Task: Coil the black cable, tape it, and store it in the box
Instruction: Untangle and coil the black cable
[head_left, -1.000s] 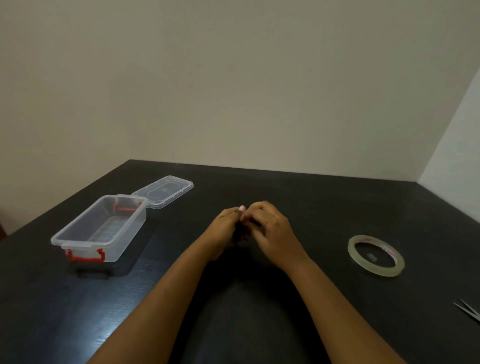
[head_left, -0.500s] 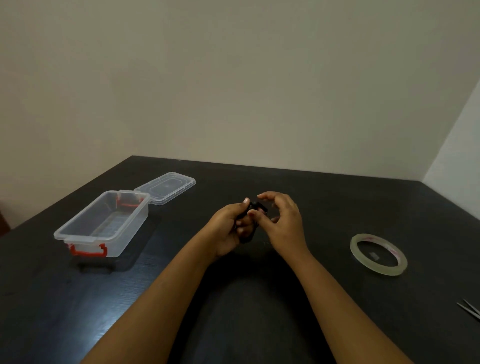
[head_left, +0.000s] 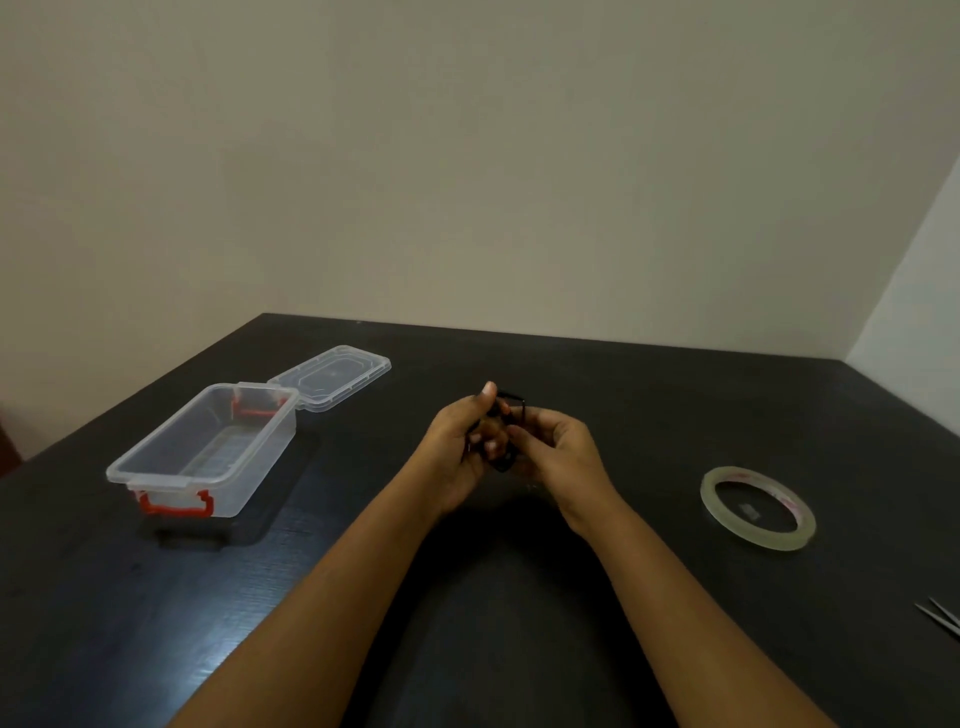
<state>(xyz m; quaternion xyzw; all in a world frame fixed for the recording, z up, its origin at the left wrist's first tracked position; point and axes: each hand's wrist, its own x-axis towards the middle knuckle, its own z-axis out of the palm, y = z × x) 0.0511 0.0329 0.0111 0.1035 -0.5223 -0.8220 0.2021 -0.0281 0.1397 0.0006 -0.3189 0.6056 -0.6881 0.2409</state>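
Head view: left hand (head_left: 453, 451), right hand (head_left: 563, 453), maybe one cable (head_left: 516, 400), one box (head_left: 260, 467)

black cable (head_left: 513, 401) bunched; clear box (head_left: 265, 457) open; tape (head_left: 763, 539) flat

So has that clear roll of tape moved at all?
No. The clear tape roll sits where it was, same spacing from the red-latched clear plastic box.

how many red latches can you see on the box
2: one red latch on the clear box's near end, the other on its far end, seen through the wall.
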